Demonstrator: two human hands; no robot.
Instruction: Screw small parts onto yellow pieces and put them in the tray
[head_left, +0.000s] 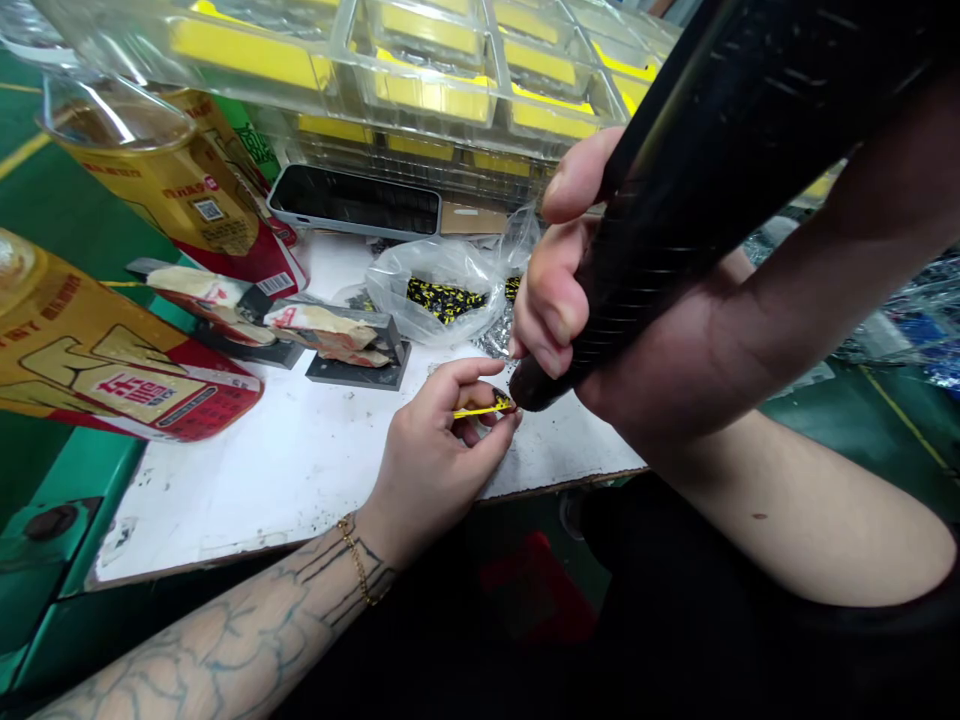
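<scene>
My right hand (559, 290) is wrapped round a thick black electric screwdriver (675, 190), which slants down from the upper right. The screwdriver's narrow lower end meets a small yellow strip-like part (480, 410) with a dark end. My left hand (442, 420) pinches this part between thumb and fingers, low over the front of the white tabletop (247, 490). The exact contact between tool and part is hidden. Just behind my left hand lies an open transparent plastic bag (390, 295) holding many small black-and-yellow pieces.
Large gold-and-red cans (142, 370) stand at the left. Dark grey blocks with taped tops (352, 370) sit beside them. A phone (352, 200) leans by the transparent bin rack with yellow inserts (420, 90) at the back. Bagged items (885, 290) are at the right.
</scene>
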